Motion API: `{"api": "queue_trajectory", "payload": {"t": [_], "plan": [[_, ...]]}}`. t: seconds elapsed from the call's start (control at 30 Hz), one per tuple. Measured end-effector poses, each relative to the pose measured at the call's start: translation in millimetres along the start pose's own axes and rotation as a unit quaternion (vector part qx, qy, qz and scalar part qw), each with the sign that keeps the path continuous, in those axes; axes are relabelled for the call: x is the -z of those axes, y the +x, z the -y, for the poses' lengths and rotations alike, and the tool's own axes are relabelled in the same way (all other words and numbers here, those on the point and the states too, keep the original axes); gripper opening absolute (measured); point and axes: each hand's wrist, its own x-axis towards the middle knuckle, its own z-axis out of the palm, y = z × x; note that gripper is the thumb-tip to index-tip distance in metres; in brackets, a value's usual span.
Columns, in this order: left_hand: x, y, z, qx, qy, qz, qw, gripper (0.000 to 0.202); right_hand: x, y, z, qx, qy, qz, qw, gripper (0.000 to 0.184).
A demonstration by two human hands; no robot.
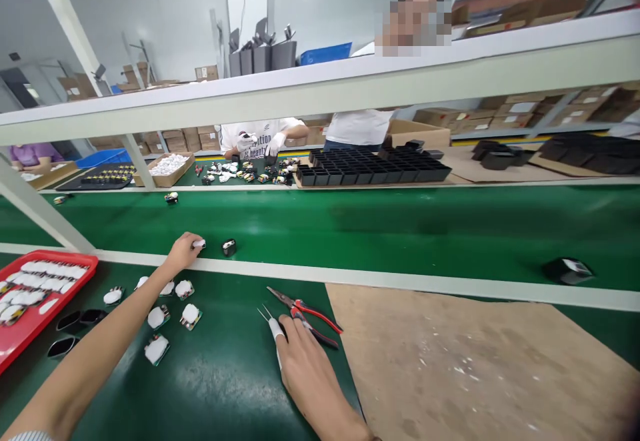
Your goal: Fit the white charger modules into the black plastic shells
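My left hand reaches over the pale rail at the green conveyor's near edge, its fingers pinched on a small white-topped part. Just right of it, a small black housing rests on the belt. My right hand lies low over the green bench, closed on tweezers with two thin tips pointing away. Pliers with red and black handles lie right beside its fingers, partly covered. Between my arms, several circuit boards with white tops are scattered on the bench.
A red tray holds rows of white-topped boards at left, beside several black housings. A brown board covers the bench at right. A black housing sits on the belt. Across it, a co-worker's gloved hands work near black trays.
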Motion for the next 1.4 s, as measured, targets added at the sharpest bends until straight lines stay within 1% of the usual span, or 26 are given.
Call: {"api": "queue_trajectory", "payload": {"t": [0.07, 0.1, 0.17, 0.23, 0.27, 0.3, 0.37, 0.4, 0.43, 0.5, 0.57, 0.6, 0.63, 0.67, 0.73, 0.77, 0.83, 0.87, 0.93, 1.0, 1.07, 1.1, 1.17, 1.27, 1.33, 1.4], "plan": [[6.0, -20.7, -14.1, -0.016, -0.016, 0.001, 1.000, 0.023, 4.0, 2.5, -1.1, 0.011, 0.005, -0.004, 1.000, 0.045], [7.7, -37.7, -24.1, -0.030, -0.026, 0.006, 0.999, 0.024, 6.1, 3.9, -1.2, 0.019, 0.012, -0.010, 1.000, 0.041], [8.4, -82.6, -47.9, -0.071, -0.048, 0.032, 0.996, 0.023, 9.6, 6.2, 0.1, 0.041, 0.040, -0.028, 0.998, 0.033], [5.7, -132.6, -72.5, -0.122, -0.063, 0.082, 0.987, 0.020, 11.0, 7.0, 2.9, 0.061, 0.086, -0.044, 0.993, 0.031], [4.3, -155.1, -82.9, -0.182, -0.053, 0.127, 0.974, 0.024, 10.8, 7.0, 4.5, 0.071, 0.112, -0.049, 0.990, 0.033], [4.0, -174.4, -90.6, -0.215, -0.031, 0.153, 0.964, 0.029, 10.0, 6.7, 6.0, 0.083, 0.139, -0.048, 0.986, 0.035], [10.8, -202.2, -94.6, -0.246, 0.005, 0.172, 0.954, 0.043, 8.1, 5.9, 8.9, 0.105, 0.182, -0.045, 0.977, 0.039], [19.2, -212.0, -89.8, -0.238, 0.013, 0.160, 0.958, 0.048, 7.7, 5.6, 10.5, 0.112, 0.196, -0.042, 0.973, 0.040], [30.8, -220.3, -80.4, -0.219, 0.017, 0.137, 0.966, 0.050, 8.1, 5.2, 12.5, 0.115, 0.205, -0.039, 0.971, 0.039], [60.6, -235.9, -49.3, -0.156, 0.030, 0.070, 0.985, 0.043, 11.6, 4.8, 18.1, 0.109, 0.212, -0.035, 0.971, 0.037], [90.7, -252.3, -5.6, -0.074, 0.101, -0.018, 0.992, 0.030, 17.5, 5.9, 26.6, 0.101, 0.210, -0.026, 0.972, 0.035], [103.1, -260.9, 18.6, -0.026, 0.145, -0.064, 0.987, 0.027, 20.4, 7.5, 31.8, 0.097, 0.206, -0.016, 0.974, 0.035], [112.8, -269.5, 42.8, 0.002, 0.186, -0.089, 0.979, 0.030, 22.9, 10.0, 37.4, 0.097, 0.199, -0.002, 0.975, 0.036], [119.7, -277.9, 65.5, 0.021, 0.221, -0.102, 0.970, 0.036, 24.7, 13.2, 43.2, 0.096, 0.191, 0.019, 0.977, 0.037], [126.5, -293.4, 101.7, 0.044, 0.264, -0.099, 0.958, 0.045, 26.8, 21.3, 53.8, 0.096, 0.177, 0.067, 0.977, 0.035], [127.5, -299.8, 113.5, 0.051, 0.265, -0.094, 0.958, 0.048, 27.4, 25.5, 57.9, 0.096, 0.175, 0.090, 0.976, 0.031], [127.2, -308.4, 123.0, 0.069, 0.249, -0.086, 0.962, 0.048, 29.1, 32.4, 62.3, 0.094, 0.189, 0.119, 0.970, 0.019], [126.9, -310.0, 121.3, 0.074, 0.233, -0.088, 0.966, 0.047, 30.5, 34.5, 62.3, 0.093, 0.205, 0.127, 0.966, 0.015], [126.5, -307.9, 107.3, 0.071, 0.188, -0.101, 0.974, 0.044, 34.1, 34.7, 58.8, 0.091, 0.241, 0.134, 0.957, 0.013], [125.6, -300.3, 82.5, 0.047, 0.126, -0.117, 0.984, 0.039, 37.4, 29.8, 53.8, 0.096, 0.257, 0.138, 0.952, 0.025], [121.3, -289.8, 50.7, 0.000, 0.059, -0.120, 0.991, 0.031, 38.0, 21.2, 50.9, 0.115, 0.230, 0.141, 0.956, 0.039], [116.8, -284.1, 33.4, -0.034, 0.028, -0.117, 0.992, 0.027, 36.9, 16.4, 50.9, 0.120, 0.204, 0.139, 0.961, 0.042], [102.2, -272.2, -1.0, -0.097, -0.037, -0.081, 0.991, 0.024, 32.5, 7.9, 52.8, 0.118, 0.156, 0.128, 0.972, 0.039], [67.5, -252.4, -43.8, -0.152, -0.122, 0.030, 0.980, 0.038, 25.5, 2.3, 55.6, 0.105, 0.157, 0.090, 0.978, 0.036], [41.0, -238.4, -61.5, -0.178, -0.151, 0.089, 0.968, 0.052, 24.6, 3.0, 54.8, 0.097, 0.197, 0.074, 0.973, 0.042], [17.3, -225.9, -69.7, -0.193, -0.164, 0.122, 0.960, 0.064, 26.8, 4.3, 52.1, 0.075, 0.238, 0.072, 0.966, 0.049]]}}
